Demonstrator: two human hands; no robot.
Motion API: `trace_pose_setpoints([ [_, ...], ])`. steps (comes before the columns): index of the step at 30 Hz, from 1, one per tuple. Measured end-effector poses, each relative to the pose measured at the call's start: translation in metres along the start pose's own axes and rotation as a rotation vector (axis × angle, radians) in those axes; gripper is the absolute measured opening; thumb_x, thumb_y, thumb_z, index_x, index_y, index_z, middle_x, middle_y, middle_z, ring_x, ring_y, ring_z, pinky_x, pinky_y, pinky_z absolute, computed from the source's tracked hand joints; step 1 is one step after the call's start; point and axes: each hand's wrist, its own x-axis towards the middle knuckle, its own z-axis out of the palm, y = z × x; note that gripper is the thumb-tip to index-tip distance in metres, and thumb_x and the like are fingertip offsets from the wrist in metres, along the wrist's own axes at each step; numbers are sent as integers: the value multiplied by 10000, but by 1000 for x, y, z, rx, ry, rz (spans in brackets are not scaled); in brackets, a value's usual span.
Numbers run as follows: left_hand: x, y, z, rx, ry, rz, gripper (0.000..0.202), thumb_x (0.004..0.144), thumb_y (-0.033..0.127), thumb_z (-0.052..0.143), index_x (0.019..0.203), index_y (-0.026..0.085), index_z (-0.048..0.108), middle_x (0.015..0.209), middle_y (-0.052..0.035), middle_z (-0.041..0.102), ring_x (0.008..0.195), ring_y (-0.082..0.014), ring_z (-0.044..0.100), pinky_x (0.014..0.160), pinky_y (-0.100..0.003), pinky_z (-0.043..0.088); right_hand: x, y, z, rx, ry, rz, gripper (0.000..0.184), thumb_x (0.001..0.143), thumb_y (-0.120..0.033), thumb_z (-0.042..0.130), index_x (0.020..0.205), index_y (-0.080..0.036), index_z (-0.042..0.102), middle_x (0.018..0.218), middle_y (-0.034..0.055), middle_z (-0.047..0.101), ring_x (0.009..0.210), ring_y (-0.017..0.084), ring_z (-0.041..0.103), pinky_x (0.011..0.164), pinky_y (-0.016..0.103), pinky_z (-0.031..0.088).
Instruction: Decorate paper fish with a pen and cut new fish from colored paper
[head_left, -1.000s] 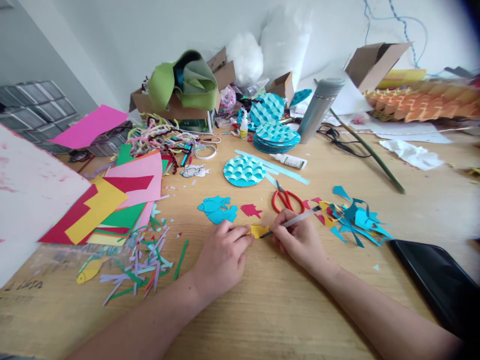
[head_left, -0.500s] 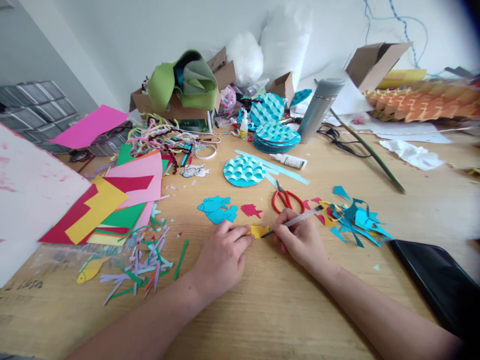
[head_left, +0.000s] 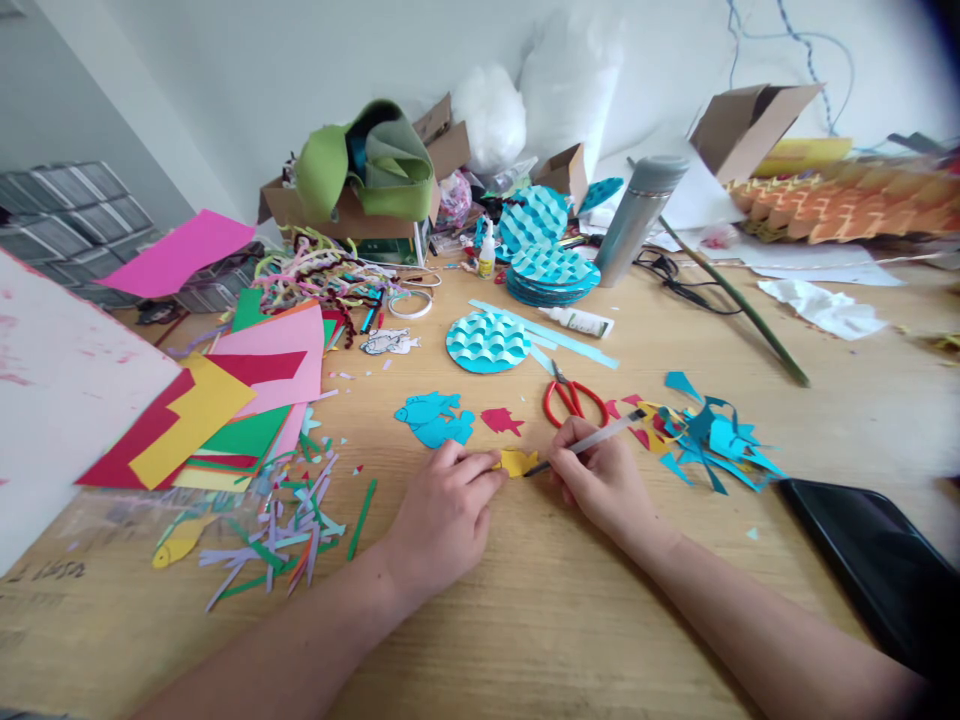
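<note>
A small yellow paper fish point(head_left: 519, 462) lies flat on the table in front of me. My left hand point(head_left: 450, 505) pins its left end with bent fingers, which hide part of it. In a writing grip, my right hand point(head_left: 596, 478) is closed around a pen point(head_left: 606, 432) with a clear barrel. The pen's dark tip touches or nearly touches the fish's tail end. Just beyond lie a red paper fish point(head_left: 501, 421) and blue paper fish point(head_left: 429, 418). Scissors with red handles point(head_left: 574, 400) rest behind my right hand.
Blue paper scraps point(head_left: 712, 440) and a black phone point(head_left: 862, 560) are to the right. Coloured paper sheets point(head_left: 259, 370), thin paper strips point(head_left: 285, 540) and another yellow fish point(head_left: 178, 543) lie left. Farther back are a wavy blue disc point(head_left: 489, 342), a glue bottle point(head_left: 577, 321) and a steel flask point(head_left: 641, 220).
Almost nothing differs. Both hands stay in place, with the pen tip still by the fish's tail end; any stroke is too small to make out.
</note>
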Motion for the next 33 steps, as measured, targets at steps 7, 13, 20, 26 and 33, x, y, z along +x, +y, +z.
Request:
trace_pose_setpoints([
  [7,-1,-1,1,5,8,9,457,787,7,498,1172,197,655,1272,-31,630,1033,-240,480,937,-448,485,0,-1,1,19,-2,16,109,705,-270,553,656,-220,470,466,-43,502,374,102,447,368,210,310],
  [13,0,0,0,8,6,9,463,784,2,494,1177,188,652,1272,-37,630,1037,-241,479,937,-447,487,0,-3,1,14,-6,24,117,710,-282,549,651,-221,468,460,-41,505,365,103,454,361,209,313],
  [20,0,0,1,2,15,11,466,777,-3,500,1175,182,655,1264,-43,635,1030,-240,475,932,-446,489,0,-1,0,47,16,27,113,702,-267,549,642,-223,464,458,-47,498,356,97,442,351,206,296],
  [26,-1,1,0,1,14,13,470,785,0,498,1180,199,655,1266,-38,635,1031,-239,479,927,-451,492,0,-1,1,42,-5,30,106,710,-258,551,657,-221,467,456,-52,493,354,99,451,357,205,309],
  [33,0,0,1,2,21,13,468,788,3,502,1179,209,657,1261,-38,637,1031,-237,486,928,-448,494,-1,-1,1,28,-6,30,114,708,-267,558,658,-220,467,455,-49,500,356,101,452,355,206,310],
])
